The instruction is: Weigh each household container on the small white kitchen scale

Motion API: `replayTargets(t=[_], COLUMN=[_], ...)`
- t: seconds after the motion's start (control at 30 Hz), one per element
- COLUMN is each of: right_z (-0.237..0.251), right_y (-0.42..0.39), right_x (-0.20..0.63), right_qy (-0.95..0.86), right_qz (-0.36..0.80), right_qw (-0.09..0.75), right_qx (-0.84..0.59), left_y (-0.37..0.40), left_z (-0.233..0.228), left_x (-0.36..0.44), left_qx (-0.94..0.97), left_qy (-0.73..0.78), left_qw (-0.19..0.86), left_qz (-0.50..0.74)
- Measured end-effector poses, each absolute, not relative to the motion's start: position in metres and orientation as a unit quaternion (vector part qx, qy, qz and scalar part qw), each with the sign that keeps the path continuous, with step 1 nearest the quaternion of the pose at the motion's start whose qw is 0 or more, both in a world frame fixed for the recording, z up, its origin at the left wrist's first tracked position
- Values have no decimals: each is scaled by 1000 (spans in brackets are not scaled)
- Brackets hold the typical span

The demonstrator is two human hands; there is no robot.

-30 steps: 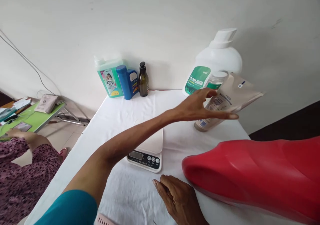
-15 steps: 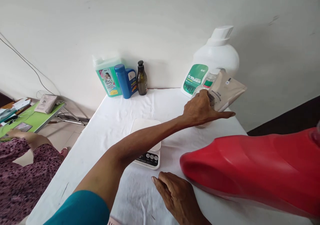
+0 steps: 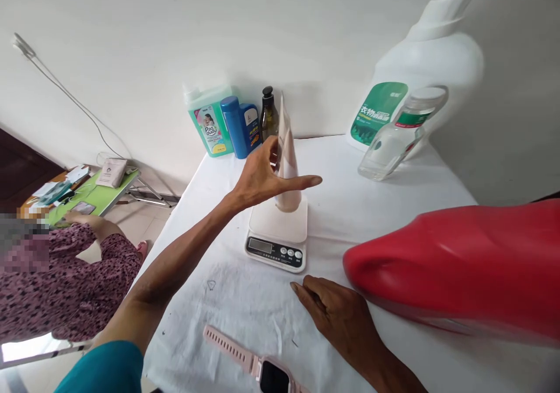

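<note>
My left hand (image 3: 268, 174) is around a beige soft pouch (image 3: 289, 160), seen almost edge-on. Its fingers curl at the pouch's left side, while the thumb sticks out to the right across the front. The pouch is upright over the white kitchen scale (image 3: 275, 224), its base at the back of the platform; whether its full weight rests there I cannot tell. Curled with nothing visible in it, my right hand (image 3: 335, 314) rests on the white cloth in front of the scale, beside a big red container (image 3: 455, 265).
Behind stand a green jug (image 3: 212, 125), a blue bottle (image 3: 236, 127) and a dark pump bottle (image 3: 268, 113). A large white detergent bottle (image 3: 429, 60) and a tilted clear bottle (image 3: 396, 139) are back right. A pink watch (image 3: 236, 349) lies in front. Another person (image 3: 83, 276) sits left.
My left hand has carried the pouch leftward from beside the white bottle to over the scale. My right hand stays curled on the cloth. The view has shifted, revealing the watch.
</note>
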State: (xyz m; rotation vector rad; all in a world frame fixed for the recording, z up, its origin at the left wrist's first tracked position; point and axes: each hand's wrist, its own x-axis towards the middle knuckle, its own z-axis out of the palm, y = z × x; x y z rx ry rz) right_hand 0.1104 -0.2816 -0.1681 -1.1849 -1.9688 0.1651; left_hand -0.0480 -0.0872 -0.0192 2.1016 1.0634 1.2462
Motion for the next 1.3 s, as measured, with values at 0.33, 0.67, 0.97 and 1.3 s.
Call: replayTargets(t=[0.33, 0.67, 0.97, 1.3], right_z=[-169, -173, -173, -172], right_y=[-282, -282, -283, -282], right_x=[112, 112, 112, 111], right_qy=[-783, -782, -782, -786], right_qz=[93, 90, 89, 70], right_qw=[392, 384, 386, 394], right_qx=[-475, -483, -482, -472], left_y=[-113, -127, -143, -150], left_z=[-33, -28, -97, -141], left_x=[-75, -76, -123, -133], left_qx=[753, 743, 535, 525], left_qy=[428, 430, 507, 543], left_qw=[274, 327, 407, 368], left_qz=[418, 395, 538, 542])
